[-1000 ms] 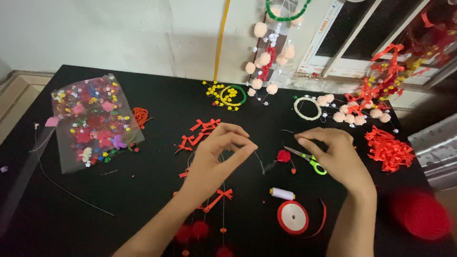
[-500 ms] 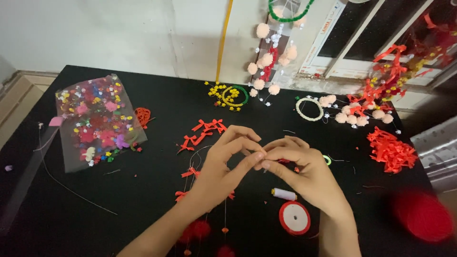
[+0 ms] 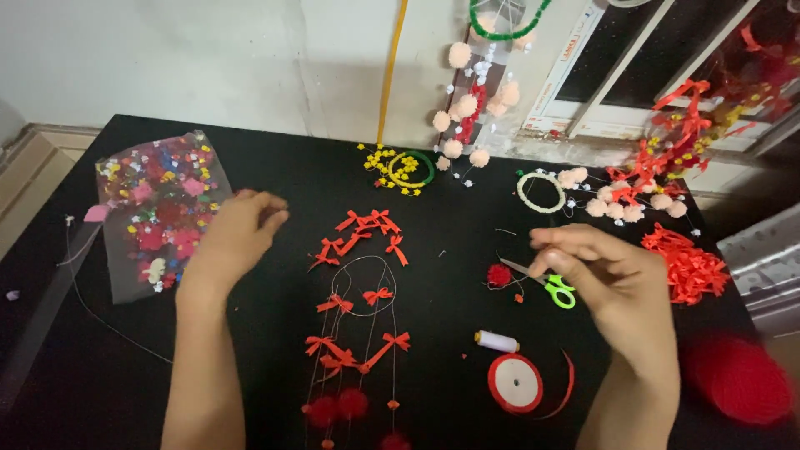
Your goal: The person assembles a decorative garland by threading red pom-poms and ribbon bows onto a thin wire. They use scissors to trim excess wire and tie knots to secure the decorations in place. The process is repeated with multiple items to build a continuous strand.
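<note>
Two bare hands over black tabletop (image 3: 250, 400); right hand (image 3: 621, 279) with fingers drawn together, tips pinched at or just above small steel scissors with lime-green loop handles (image 3: 552, 287), actual contact with blades not determinable; left hand (image 3: 237, 233) loosely curled, fingers partly bent, nothing visibly held, resting beside clear plastic sheet strewn with small multicoloured flower beads (image 3: 158, 212). Just left of scissors, small fuzzy red pompom (image 3: 498, 275), apart from right fingertips; below it, small white thread spool lying on its side (image 3: 497, 341) and flat red ribbon reel with white hub (image 3: 515, 383), near each other. Between hands, thin wire loop strung with small red satin bows (image 3: 367, 312), trailing down to red pompoms at lower edge; loose cluster of red bows (image 3: 367, 229) above loop. Farther out: yellow-flowered green ring (image 3: 404, 167) near wall; white beaded ring (image 3: 540, 192); heap of red ribbon pieces (image 3: 687, 267) right of right hand; blurred red yarn ball (image 3: 737, 379) at right edge.
</note>
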